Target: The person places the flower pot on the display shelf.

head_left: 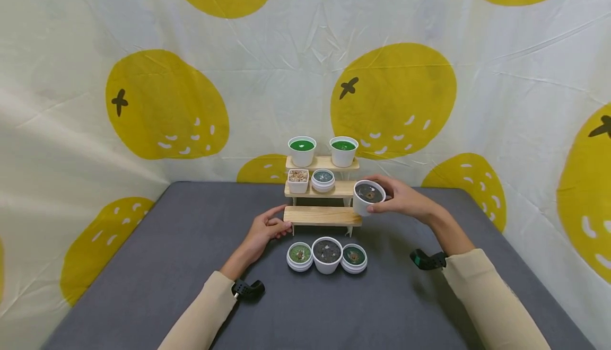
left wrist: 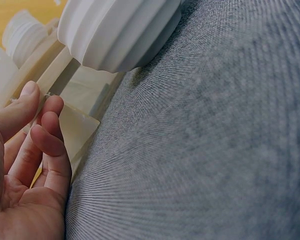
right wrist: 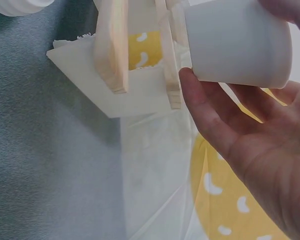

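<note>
My right hand holds a white pot with a dark grey filling and a small brown piece on top, thumb on the near side. It is raised at the right end of a three-step wooden display stand. The right wrist view shows the plain side of this pot between the fingers. At the stand's left end, my left hand pinches the edge of the lowest step. Thumb and fingertips meet around that edge in the left wrist view, beside a translucent side panel.
Two white pots with green filling stand on the top step. A square pot and a small round pot occupy the middle one. Before the stand, a dark-filled pot sits between two ribbed pots. A fruit-print curtain hangs behind.
</note>
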The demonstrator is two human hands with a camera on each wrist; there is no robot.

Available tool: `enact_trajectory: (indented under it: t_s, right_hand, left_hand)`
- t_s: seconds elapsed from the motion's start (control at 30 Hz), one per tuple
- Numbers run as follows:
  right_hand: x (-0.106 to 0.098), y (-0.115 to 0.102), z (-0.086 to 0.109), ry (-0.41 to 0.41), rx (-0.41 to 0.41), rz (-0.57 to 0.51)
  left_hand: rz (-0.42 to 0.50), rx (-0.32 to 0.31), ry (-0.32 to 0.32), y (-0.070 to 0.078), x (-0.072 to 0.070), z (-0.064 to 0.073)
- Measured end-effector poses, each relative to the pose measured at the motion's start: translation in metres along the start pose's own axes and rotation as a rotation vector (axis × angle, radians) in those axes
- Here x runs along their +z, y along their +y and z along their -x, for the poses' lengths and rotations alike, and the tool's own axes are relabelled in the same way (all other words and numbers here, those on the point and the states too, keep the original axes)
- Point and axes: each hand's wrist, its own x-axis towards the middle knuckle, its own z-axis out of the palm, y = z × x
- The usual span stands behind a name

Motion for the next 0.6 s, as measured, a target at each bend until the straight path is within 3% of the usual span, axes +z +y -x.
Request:
enact_trajectory:
  t_s: [0.33, 0.6]
  right_hand:
    - [-0.002, -0.010, -0.014, 0.067, 0.007, 0.010]
    - [-0.003, -0.011, -0.026, 0.142, 0.081, 0.038]
  left_hand:
    - [-0.001, 0.004, -0.009, 0.001, 0.000, 0.002]
    - [-0.006, -0.001, -0.009, 0.001, 0.000, 0.001]
